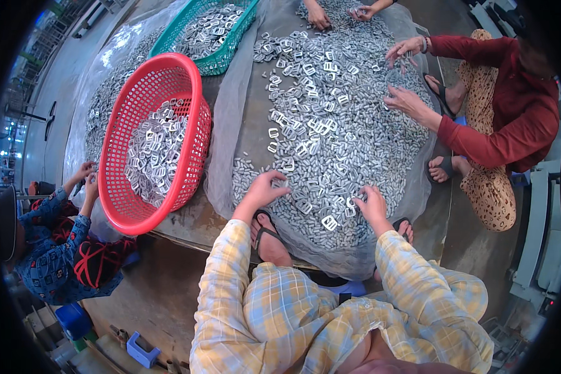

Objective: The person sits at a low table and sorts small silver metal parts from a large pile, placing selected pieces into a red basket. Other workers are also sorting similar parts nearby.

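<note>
Left hand pinches a silver-grey slotted buckle, right hand half-curled, grip unclear, near front edge of translucent plastic sheet; likely sorting, next needs clean lift.

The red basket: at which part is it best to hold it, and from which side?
Probably by the rim of the red basket, on both long sides at once, from above: its broad lip runs all around, and silver buckles load it inside.
</note>
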Demonstrator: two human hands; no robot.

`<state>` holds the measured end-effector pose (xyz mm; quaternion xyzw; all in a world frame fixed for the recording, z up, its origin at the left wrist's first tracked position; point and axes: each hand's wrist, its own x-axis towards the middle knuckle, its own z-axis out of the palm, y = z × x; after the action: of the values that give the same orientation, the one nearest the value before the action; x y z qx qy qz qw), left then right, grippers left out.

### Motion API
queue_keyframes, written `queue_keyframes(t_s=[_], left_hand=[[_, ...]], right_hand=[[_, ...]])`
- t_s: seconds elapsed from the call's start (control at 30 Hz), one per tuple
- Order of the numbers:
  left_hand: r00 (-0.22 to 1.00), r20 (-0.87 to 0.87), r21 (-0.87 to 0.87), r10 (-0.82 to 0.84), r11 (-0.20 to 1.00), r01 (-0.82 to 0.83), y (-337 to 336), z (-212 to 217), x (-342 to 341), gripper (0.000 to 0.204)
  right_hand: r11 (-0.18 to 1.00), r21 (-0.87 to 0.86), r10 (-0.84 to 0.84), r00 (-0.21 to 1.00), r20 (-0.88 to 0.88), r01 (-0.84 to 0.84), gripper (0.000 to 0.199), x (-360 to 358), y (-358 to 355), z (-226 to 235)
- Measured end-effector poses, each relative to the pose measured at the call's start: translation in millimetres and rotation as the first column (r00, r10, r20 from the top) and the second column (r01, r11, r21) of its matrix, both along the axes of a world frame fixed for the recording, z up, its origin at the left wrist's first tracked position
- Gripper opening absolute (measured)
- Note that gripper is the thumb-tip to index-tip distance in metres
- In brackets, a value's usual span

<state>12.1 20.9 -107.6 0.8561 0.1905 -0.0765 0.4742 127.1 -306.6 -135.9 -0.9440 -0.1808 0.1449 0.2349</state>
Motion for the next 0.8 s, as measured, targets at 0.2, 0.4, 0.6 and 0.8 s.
queue_keyframes(t_s=[0.2,0.4,0.6,0.8], left_hand=[[0.802,0.451,0.294,0.391,0.784,-0.547,75.1,141.7,-11.9,0.038],[0.816,0.568,0.808,0.105,0.118,-0.577,91.0,184.9,-12.8,0.054],[0.973,-0.013,0.375,-0.228,0.901,0.217,-32.3,46.6,3.0,0.042],[0.937,0.059,0.434,-0.343,0.855,0.286,-58.7,-8.1,-0.4,0.033]], right_hand=[[1.000,0.011,-0.017,0.999,0.046,0.016,0.032,4.5,8.1,11.2],[0.991,-0.111,0.083,0.993,0.084,-0.073,0.036,6.2,22.8,23.7],[0.986,-0.159,0.064,0.997,0.032,-0.058,0.032,6.9,32.2,23.3],[0.987,0.155,-0.036,0.999,0.039,0.030,0.014,23.9,17.8,5.1]])
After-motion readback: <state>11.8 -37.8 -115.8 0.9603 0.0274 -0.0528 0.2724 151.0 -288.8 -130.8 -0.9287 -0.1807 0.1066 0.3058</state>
